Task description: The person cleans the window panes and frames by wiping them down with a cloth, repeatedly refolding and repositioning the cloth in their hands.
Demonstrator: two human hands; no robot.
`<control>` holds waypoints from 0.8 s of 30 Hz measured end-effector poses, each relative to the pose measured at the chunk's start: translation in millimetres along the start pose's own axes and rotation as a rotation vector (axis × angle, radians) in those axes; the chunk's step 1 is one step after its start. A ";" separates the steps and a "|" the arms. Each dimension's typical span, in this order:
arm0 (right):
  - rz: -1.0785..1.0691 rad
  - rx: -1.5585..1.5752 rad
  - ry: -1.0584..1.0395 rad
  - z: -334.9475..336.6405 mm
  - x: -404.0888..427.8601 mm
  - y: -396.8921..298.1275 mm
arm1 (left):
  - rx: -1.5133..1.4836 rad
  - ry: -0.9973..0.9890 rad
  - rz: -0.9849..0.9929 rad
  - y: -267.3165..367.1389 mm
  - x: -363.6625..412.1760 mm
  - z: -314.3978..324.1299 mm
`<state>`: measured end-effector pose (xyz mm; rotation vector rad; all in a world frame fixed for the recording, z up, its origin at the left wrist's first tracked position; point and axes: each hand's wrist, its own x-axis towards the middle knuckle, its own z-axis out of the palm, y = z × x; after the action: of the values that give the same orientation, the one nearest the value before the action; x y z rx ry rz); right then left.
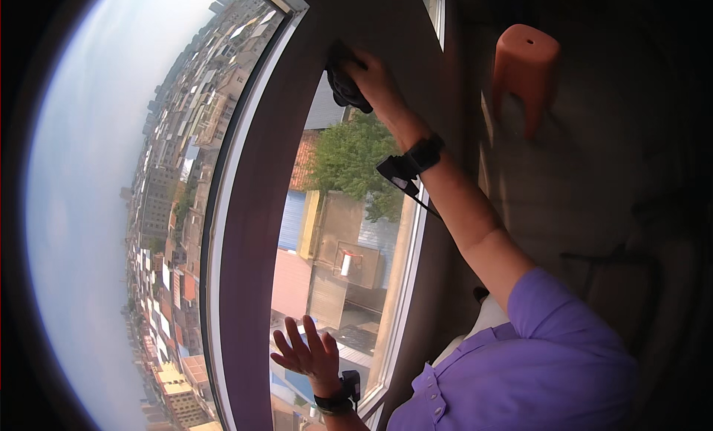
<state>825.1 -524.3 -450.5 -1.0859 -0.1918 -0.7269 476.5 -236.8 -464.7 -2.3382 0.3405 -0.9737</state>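
Observation:
My right hand [374, 81], in the upper middle of the picture, grips a bunched black cloth [346, 84]. That cloth lies at the upper end of the lower window pane [340, 208], where the glass meets a dark wall panel [367, 19]. My left hand [307, 348] is raised before the same pane near the bottom, its fingers spread and nothing in it. Whether it touches the glass, I cannot tell. Each wrist wears a black strap with a small device [402, 172].
A white-edged upper window [214, 236] is separated from the lower pane by a dark band [245, 253]. An orange plastic stool [526, 58] stands on the shaded floor [590, 169]. Another dark piece of furniture is barely visible at the right. Rooftops, a tree and a basketball hoop show outside.

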 end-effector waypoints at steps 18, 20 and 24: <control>-0.135 -0.075 -0.349 28.6 -217.7 -31.1 | -0.504 0.116 -0.161 73.7 -21.7 -8.8; -0.137 -0.064 -0.397 44.6 -257.4 -48.9 | -0.493 0.100 -0.195 64.6 -52.1 -29.7; -0.151 -0.026 -0.502 74.8 -343.5 -84.0 | -0.453 0.096 -0.306 45.6 -111.1 -70.0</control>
<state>527.9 -330.0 -518.5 -1.2751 -0.6998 -0.5799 348.1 -253.9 -515.1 -2.8189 0.2656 -1.2631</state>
